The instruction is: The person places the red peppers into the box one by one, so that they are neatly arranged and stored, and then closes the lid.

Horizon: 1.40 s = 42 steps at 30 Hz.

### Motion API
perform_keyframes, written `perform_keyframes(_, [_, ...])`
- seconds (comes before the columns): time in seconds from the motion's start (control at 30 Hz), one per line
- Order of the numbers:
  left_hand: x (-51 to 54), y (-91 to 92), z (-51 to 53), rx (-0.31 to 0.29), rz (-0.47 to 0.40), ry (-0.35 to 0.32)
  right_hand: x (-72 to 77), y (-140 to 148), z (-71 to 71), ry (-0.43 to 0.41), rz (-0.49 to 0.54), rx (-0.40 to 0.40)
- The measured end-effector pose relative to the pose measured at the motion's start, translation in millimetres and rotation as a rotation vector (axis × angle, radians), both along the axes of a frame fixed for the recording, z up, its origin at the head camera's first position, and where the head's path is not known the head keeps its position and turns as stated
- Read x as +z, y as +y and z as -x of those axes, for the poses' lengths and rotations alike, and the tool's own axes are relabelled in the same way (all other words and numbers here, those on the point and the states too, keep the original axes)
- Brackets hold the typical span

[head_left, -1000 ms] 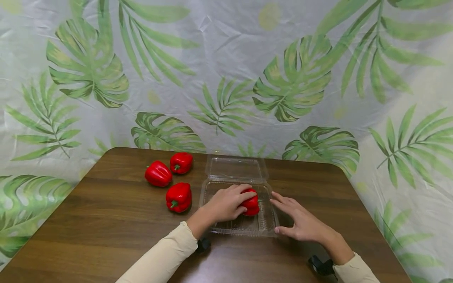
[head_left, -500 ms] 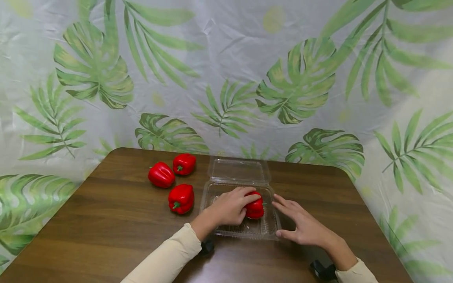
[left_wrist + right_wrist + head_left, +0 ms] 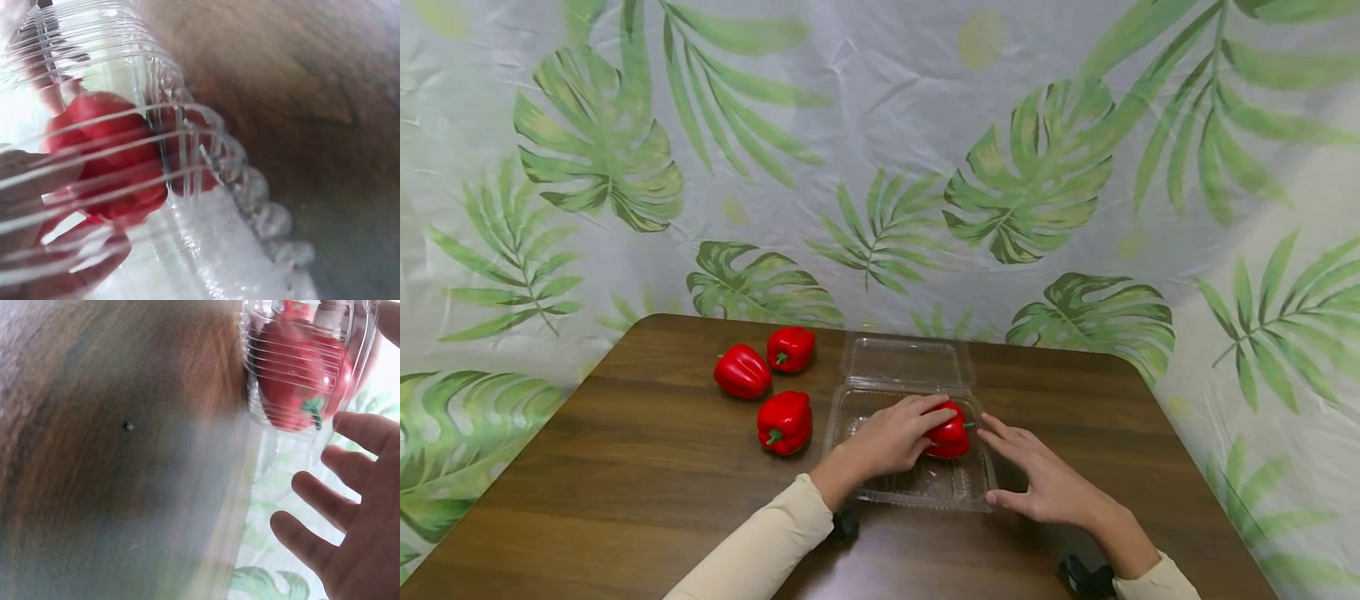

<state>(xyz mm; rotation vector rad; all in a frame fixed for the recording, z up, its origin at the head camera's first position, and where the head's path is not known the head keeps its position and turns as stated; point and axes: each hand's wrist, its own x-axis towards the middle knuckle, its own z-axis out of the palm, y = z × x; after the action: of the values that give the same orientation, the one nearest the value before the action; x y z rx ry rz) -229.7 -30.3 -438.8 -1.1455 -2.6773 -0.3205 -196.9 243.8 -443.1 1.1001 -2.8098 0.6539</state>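
A red bell pepper lies inside a clear plastic clamshell container, near its right side, with its green stem pointing right. My left hand grips this pepper from the left, fingers over its top and thumb at its near side. Through the ribbed wall in the left wrist view, the pepper shows between fingers and thumb. My right hand is beside the container's right edge, its fingers spread and holding nothing. In the right wrist view those fingers extend toward the container.
Three more red bell peppers sit left of the container: one nearer, one at the left and one at the back. The container's lid stands folded back toward the leaf-patterned cloth. Everything rests on a brown wooden table.
My left hand has shifted the pepper rightward inside the container, closer to its right wall. The right hand keeps nearly the same place. The head view has moved slightly.
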Motion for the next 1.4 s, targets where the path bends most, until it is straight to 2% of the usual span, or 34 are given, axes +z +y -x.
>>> perform_keyframes(0.17, [-3.1, 4.0, 1.6, -0.003, 0.003, 0.009, -0.8, 1.2, -2.6, 0.004, -0.003, -0.003])
perform_keyframes(0.37, [-1.4, 6.3, 2.3, 0.014, 0.017, 0.002, 0.0, 1.1, -1.6, 0.021, -0.002, -0.003])
perform_keyframes(0.67, [-1.8, 6.6, 0.7, 0.011, 0.028, 0.023, -0.7, 0.8, -3.2, -0.003, 0.008, -0.004])
perform_keyframes(0.93, [4.5, 1.3, -2.7, 0.016, 0.007, -0.01, -4.2, 1.3, -3.4, 0.002, 0.022, -0.006])
perform_keyframes(1.13, [19.1, -19.7, -3.6, 0.041, -0.049, -0.015, -2.6, 0.6, -1.9, 0.012, 0.018, -0.008])
perform_keyframes(1.4, [38.7, -73.4, -0.5, 0.091, -0.166, 0.041, 0.9, -0.4, -0.6, 0.019, -0.002, -0.005])
